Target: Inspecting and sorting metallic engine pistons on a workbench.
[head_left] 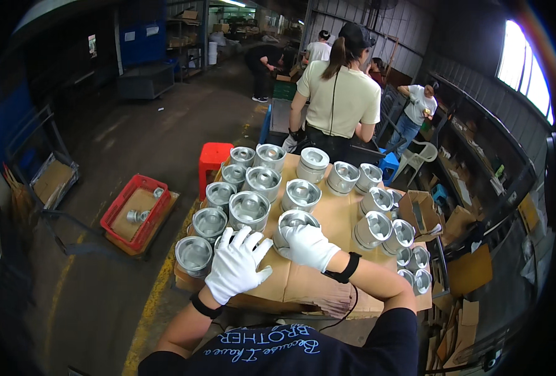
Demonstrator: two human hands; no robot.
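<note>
Silvery metal engine pistons stand in rows on a cardboard-covered table [277,285]. My right hand [309,246], in a white glove, grips the near side of one piston [297,219] at the table's middle; its fingertips are partly hidden. My left hand [237,263], also gloved in white, is open with fingers spread, palm down. It is over the near left of the table, beside a large piston [194,254] and just nearer to me than another piston [249,208]. Whether its fingertips touch a piston cannot be seen.
More pistons [373,229] crowd the table's right side beside an open cardboard box [421,213]. A red stool [215,164] stands past the far left corner. On the left floor is a red crate [134,210] with pistons. A person [337,94] stands just beyond the table; others work farther back.
</note>
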